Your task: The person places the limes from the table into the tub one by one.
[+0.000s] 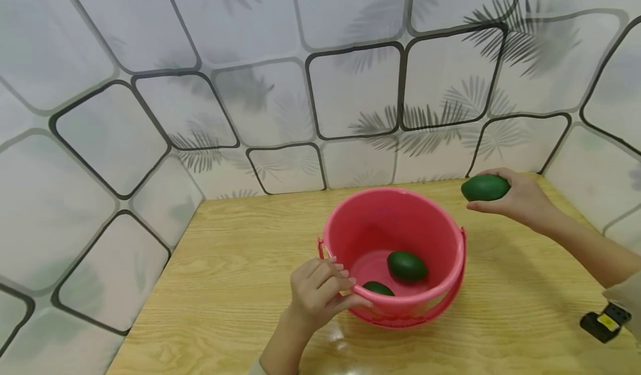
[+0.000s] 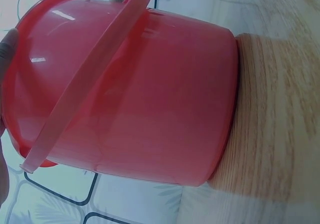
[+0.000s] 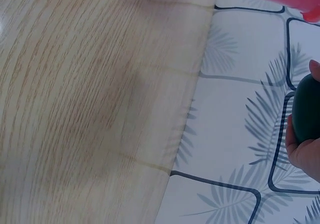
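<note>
A pink bucket [image 1: 390, 219] stands upright on the table, its mouth tilted toward the head view. Two dark green avocados lie at its bottom; one avocado [image 1: 407, 266] shows whole, while the near rim partly hides the other avocado [image 1: 378, 289]. My left hand [image 1: 317, 291] grips the rim at the near left, thumb along the outside. In the left wrist view, the bucket's side [image 2: 165, 98] and its lowered handle [image 2: 85, 83] fill much of the picture. My right hand [image 1: 516, 197] holds a third avocado [image 1: 486, 187] in the air, right of the bucket.
The light wooden table [image 1: 230, 264] runs back to a wall covering [image 1: 355, 97] with dark outlines and leaf prints, which also rises at both sides. A small black device with a yellow label [image 1: 607, 322] sits at my right sleeve [image 1: 626, 302].
</note>
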Motion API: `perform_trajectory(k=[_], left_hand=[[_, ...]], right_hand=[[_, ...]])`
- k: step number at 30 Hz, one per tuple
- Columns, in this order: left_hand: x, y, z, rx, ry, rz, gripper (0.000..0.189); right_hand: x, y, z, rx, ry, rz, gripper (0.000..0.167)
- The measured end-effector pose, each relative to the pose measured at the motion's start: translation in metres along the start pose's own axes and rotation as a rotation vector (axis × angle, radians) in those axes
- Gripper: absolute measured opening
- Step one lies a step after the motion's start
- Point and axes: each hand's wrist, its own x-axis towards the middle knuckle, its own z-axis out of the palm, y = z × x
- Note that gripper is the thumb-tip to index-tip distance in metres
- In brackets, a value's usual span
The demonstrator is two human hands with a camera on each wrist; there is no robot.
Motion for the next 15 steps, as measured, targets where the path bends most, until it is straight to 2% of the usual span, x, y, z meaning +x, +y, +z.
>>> perform_trajectory(k=[15], left_hand=[[-0.002, -0.001, 0.002, 0.007, 0.009, 0.012, 0.043]], right_hand=[[-0.007, -0.014, -0.003, 0.012, -0.013, -0.015, 0.063]])
